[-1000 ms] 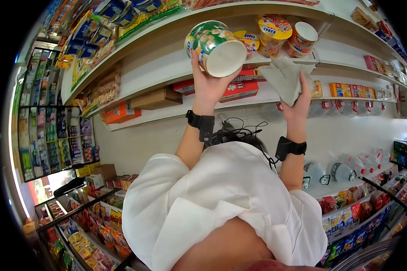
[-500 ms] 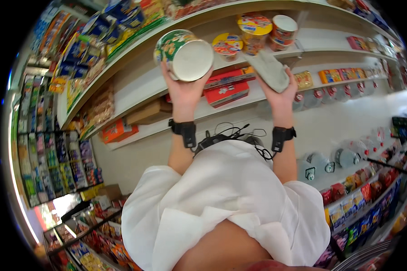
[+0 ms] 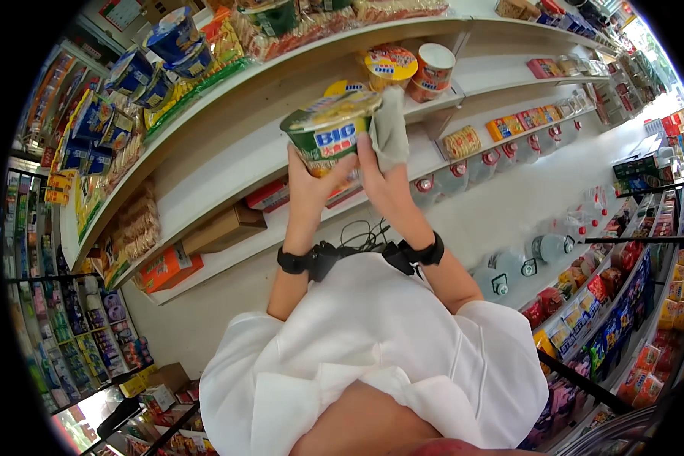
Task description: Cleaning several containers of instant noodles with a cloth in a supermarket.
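1. From where I stand, the green tub (image 3: 328,135) is held up in the air in front of the shelf (image 3: 228,144), its yellowish lid uppermost and slightly tilted. The left hand (image 3: 308,190) has its grip curled around the tub's lower left side, opened only as wide as the tub. If that hold slackened, the tub could slip down and drop, as nothing seems to support it but the hands.

2. The right hand (image 3: 384,182) has its grip closed over a grey cloth (image 3: 391,131), fingers against the tub's right side. I can't tell how firmly they press. A hard push from there might twist the tub out of the left hand or dent its wall.

3. The cloth stands up beside the rim; a loose fold could catch the lid's edge and lift it.

4. Just behind are a yellow-lidded cup (image 3: 391,62) and a red-and-white cup (image 3: 435,67). A careless swing of tub or cloth could knock either over.

5. Black cables (image 3: 366,233) lie between the wrists; a snag could jerk a hand.
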### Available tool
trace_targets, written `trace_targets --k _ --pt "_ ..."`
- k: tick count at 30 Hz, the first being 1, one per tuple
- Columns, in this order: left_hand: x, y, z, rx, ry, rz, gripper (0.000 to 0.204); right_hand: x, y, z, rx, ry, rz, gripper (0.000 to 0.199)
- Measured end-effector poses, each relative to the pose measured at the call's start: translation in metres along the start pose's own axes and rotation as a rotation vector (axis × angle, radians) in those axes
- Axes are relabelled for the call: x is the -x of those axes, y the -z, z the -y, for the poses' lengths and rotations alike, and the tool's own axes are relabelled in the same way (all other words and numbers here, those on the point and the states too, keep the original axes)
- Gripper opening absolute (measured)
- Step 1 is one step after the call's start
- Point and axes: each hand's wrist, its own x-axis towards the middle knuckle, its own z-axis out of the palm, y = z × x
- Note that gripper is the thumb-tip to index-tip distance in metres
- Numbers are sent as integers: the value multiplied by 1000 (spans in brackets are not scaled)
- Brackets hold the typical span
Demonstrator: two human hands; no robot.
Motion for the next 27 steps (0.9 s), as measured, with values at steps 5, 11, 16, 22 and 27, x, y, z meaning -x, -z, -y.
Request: trace_targets --k 5,11,16,22,27 --pt "8 27 -8 163 126 121 59 -9 3 17 -93 -151 27 39" --pt "-13 49 -3 273 166 274 72 -14 18 -14 -439 -430 69 60" --pt "-11 25 -26 6 -234 132 84 1 4 13 -249 -231 -91 52" --pt "1 18 -28 -25 -203 127 103 18 6 11 -115 -139 -26 51" --pt "-6 64 -23 74 -75 407 109 13 17 0 -494 -273 69 61"
